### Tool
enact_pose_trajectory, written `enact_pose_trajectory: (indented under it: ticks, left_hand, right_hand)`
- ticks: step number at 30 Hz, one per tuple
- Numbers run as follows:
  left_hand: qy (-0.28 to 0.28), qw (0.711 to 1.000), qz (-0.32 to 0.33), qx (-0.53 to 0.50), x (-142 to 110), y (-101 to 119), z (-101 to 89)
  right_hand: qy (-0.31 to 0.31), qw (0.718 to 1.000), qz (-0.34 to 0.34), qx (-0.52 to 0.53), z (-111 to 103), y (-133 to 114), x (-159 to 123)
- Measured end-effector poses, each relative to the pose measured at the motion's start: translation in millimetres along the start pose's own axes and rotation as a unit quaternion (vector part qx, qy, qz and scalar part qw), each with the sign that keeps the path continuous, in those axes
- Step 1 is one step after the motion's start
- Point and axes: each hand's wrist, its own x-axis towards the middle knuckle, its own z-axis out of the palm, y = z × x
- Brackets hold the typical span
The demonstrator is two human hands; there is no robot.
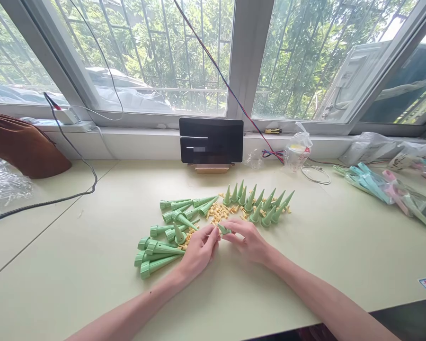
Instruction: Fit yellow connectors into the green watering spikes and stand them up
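Both of my hands meet low over the table, in front of a heap of small yellow plastic pieces (218, 213). My right hand (250, 239) grips a green plastic cone (224, 229), part of which its fingers hide. Close against that cone, my left hand (200, 246) is closed in a pinch; what its fingertips hold is too small and hidden to make out. Long green watering spikes (163, 247) with ribbed caps lie in a loose pile by my left hand. Beyond my right hand, several short green cones (255, 203) stand points up, some leaning.
A dark tablet (211, 140) rests on a wooden stand (211, 168) by the window. A bagged cup (297, 150) and a coiled white cable (315, 174) are at the back right, with bagged blue and pink items (376, 184) farther right. A black cable (74, 195) crosses the left side.
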Motion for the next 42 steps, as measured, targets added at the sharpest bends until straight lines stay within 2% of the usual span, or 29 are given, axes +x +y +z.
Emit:
enact_pose_trajectory:
  ticks: [7, 14, 27, 33, 42]
  left_hand:
    - [0.006, 1.000, 0.008, 0.015, -4.0, 6.2, 2.4]
    - [0.000, 0.999, 0.012, 0.040, -4.3, 9.5, 2.5]
    - [0.002, 0.999, 0.023, 0.039, -4.3, 5.0, 2.1]
    - [0.003, 0.998, 0.031, 0.061, -3.7, 5.7, 1.1]
    - [0.002, 0.996, 0.043, 0.076, -4.6, 8.8, 1.3]
  right_hand:
    - [0.040, 0.999, -0.018, -0.018, 3.1, 2.4, -0.4]
    - [0.059, 0.998, -0.005, -0.015, 2.5, 0.6, 0.7]
    - [0.044, 0.999, -0.009, 0.002, 0.1, 2.2, 1.4]
    - [0.036, 0.999, 0.016, 0.018, 0.3, 7.7, -1.8]
    - [0.048, 0.998, 0.026, -0.026, -1.2, 4.5, 0.5]
